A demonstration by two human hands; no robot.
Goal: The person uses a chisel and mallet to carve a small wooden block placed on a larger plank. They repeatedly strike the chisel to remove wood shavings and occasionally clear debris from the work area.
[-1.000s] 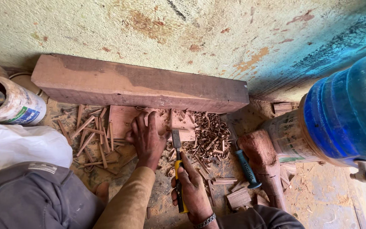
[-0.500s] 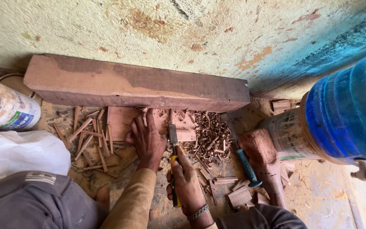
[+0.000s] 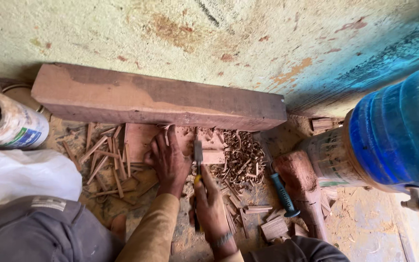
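My left hand (image 3: 169, 160) lies flat with fingers spread on a small flat wooden piece (image 3: 140, 138), pressing it to the floor. My right hand (image 3: 209, 201) grips the yellow handle of a chisel (image 3: 198, 154), whose metal blade points away from me onto the wooden piece, just right of my left hand. Curled wood shavings (image 3: 241, 157) lie to the right of the blade. A long reddish wooden beam (image 3: 156, 99) lies against the wall just beyond the piece.
Several thin wood strips (image 3: 105, 157) are scattered at the left. A second tool with a teal handle (image 3: 283, 194) and a wooden mallet (image 3: 302, 187) lie at the right. A big blue water jug (image 3: 398, 131) stands far right, a white can (image 3: 10, 127) far left.
The chisel has pushed forward, further onto the wooden piece, with my right hand following it. My left hand stays pressed on the piece.
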